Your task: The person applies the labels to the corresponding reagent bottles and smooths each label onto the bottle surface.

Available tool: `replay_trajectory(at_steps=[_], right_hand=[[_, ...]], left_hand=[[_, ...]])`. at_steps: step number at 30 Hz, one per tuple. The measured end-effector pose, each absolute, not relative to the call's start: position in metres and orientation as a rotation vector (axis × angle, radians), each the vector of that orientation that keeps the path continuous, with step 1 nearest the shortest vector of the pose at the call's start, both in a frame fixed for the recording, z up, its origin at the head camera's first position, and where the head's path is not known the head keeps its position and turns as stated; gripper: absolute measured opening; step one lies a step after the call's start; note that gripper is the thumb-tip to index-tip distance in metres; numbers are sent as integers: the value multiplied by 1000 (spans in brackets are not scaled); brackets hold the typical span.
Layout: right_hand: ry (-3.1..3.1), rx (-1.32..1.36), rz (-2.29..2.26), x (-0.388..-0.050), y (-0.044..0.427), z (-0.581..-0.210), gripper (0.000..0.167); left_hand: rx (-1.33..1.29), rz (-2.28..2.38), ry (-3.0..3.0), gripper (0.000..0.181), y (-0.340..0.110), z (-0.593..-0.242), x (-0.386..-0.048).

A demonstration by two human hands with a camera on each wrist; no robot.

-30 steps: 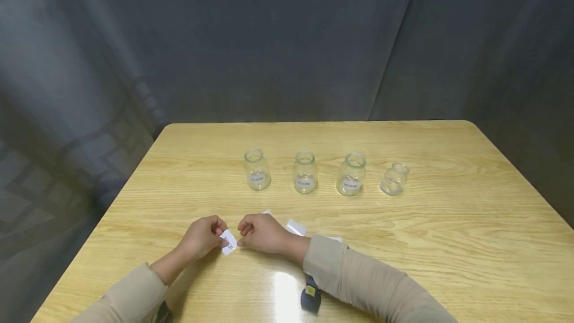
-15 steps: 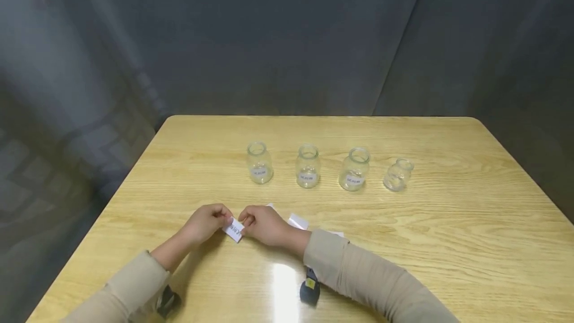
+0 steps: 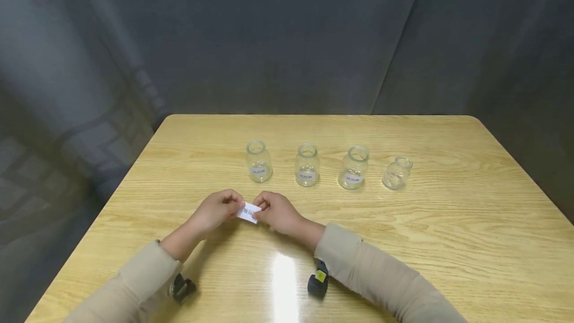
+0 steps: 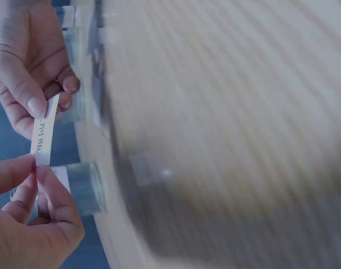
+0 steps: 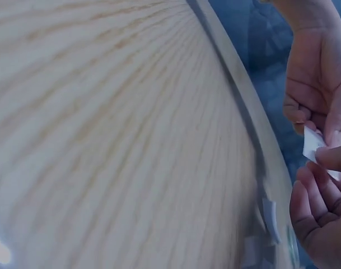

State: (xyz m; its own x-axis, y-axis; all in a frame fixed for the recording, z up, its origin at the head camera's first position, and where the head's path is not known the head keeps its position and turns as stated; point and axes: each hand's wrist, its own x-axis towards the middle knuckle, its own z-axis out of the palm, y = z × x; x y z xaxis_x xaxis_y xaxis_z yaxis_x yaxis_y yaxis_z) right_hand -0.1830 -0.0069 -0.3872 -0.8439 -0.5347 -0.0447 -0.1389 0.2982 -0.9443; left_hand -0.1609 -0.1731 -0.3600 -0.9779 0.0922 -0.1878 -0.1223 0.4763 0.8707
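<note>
A small white label (image 3: 248, 212) with dark characters is stretched between both hands above the table. My left hand (image 3: 216, 213) pinches its left end between thumb and fingertips. At the other end, my right hand (image 3: 281, 214) pinches it likewise. The left wrist view shows the label (image 4: 44, 131) almost edge-on, its writing facing the camera. Behind the hands stand three glass jars, the left jar (image 3: 258, 162), the middle jar (image 3: 307, 165) and the right jar (image 3: 354, 168), each bearing a white label low on its front.
A smaller glass jar (image 3: 397, 173) stands at the row's right end. White paper pieces (image 4: 97, 101) lie on the wooden table (image 3: 448, 223). A dark wrist device (image 3: 318, 282) hangs below the right sleeve, another device (image 3: 183, 289) below the left. Grey curtains (image 3: 287, 39) surround the table.
The right hand, apart from the label a second ago, now pinches its right end. Both hands have moved forward and right, and the label has turned nearly level. The paper pieces are now hidden in the head view.
</note>
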Motion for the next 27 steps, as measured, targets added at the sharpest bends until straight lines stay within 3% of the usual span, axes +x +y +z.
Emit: replay_trajectory(at_steps=[17, 27], right_hand=[[2007, -230, -1992, -196, 29, -378, 15], [2068, -227, -2052, -196, 39, -368, 14]], left_hand=[[49, 1701, 2350, 10, -131, -349, -176], [180, 1640, 2289, 10, -125, -350, -178]])
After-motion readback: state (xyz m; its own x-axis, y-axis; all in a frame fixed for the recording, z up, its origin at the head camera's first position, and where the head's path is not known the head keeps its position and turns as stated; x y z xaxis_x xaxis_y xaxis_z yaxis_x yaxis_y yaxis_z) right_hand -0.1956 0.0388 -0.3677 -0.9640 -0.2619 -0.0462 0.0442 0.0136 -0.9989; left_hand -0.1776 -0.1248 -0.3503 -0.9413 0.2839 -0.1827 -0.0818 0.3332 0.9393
